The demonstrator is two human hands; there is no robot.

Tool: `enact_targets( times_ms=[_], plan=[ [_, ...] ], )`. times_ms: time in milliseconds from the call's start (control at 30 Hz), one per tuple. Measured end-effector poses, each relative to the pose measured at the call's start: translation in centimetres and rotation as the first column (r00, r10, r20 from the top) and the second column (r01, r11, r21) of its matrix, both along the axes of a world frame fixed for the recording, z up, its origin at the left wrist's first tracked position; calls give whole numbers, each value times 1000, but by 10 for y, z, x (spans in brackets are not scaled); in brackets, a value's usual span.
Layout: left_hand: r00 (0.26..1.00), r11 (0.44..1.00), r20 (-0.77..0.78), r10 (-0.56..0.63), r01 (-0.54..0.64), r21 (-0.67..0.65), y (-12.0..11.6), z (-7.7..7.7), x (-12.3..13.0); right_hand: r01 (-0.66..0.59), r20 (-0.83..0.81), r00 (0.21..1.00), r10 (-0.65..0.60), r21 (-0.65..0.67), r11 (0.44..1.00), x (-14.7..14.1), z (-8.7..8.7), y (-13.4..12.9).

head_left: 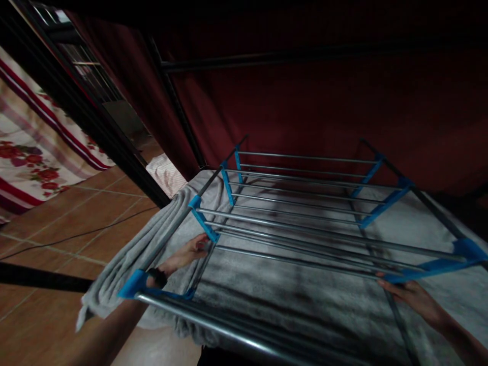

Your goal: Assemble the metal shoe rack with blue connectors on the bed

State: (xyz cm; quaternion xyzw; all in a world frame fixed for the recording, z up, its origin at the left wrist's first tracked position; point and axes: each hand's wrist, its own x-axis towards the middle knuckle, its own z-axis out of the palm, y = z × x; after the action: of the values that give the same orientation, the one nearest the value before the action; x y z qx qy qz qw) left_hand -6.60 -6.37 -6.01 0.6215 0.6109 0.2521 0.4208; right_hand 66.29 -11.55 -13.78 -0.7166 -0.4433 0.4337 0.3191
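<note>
A shoe rack (204, 222) with grey metal tubes and blue plastic brackets lies on a grey blanket (297, 300). My left hand (194, 250), with a dark band at the wrist, reaches inside the rack's left side frame. Its fingers are curled at the lower end of a blue bracket and the dark pole there. On the other side, my right hand (412, 299) grips the rack by the near right bracket (404, 276), fingers bent around its lower end. That bracket and the tubes partly hide these fingers.
Behind the rack hangs a dark red curtain (305, 107) with a black metal bar across it. A black bed post (91, 112) slants along the left. Beyond it are a tiled floor (110, 203), a thin cable (76, 235) and a flowered cloth (38, 162).
</note>
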Motion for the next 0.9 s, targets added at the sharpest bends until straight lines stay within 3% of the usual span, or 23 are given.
enact_targets(
  times_ms=[100,200,467,667,900],
  plan=[
    [997,999,73,-38,40,-31,19,-28,8,20,0,1000,-20,-84,996,-4,11,0],
    [994,992,75,-77,84,-98,39,-35,4,7,53,999,0,-130,992,-7,20,0],
    [977,945,36,-211,213,-247,55,-14,-1,51,2,999,-52,-147,988,-16,32,-4],
    [960,914,22,-280,274,-300,62,-1,8,116,9,993,-116,-146,982,-8,20,-5],
    [952,905,60,-299,303,-298,62,10,13,71,56,996,-65,-111,991,1,10,-8]
  ],
)
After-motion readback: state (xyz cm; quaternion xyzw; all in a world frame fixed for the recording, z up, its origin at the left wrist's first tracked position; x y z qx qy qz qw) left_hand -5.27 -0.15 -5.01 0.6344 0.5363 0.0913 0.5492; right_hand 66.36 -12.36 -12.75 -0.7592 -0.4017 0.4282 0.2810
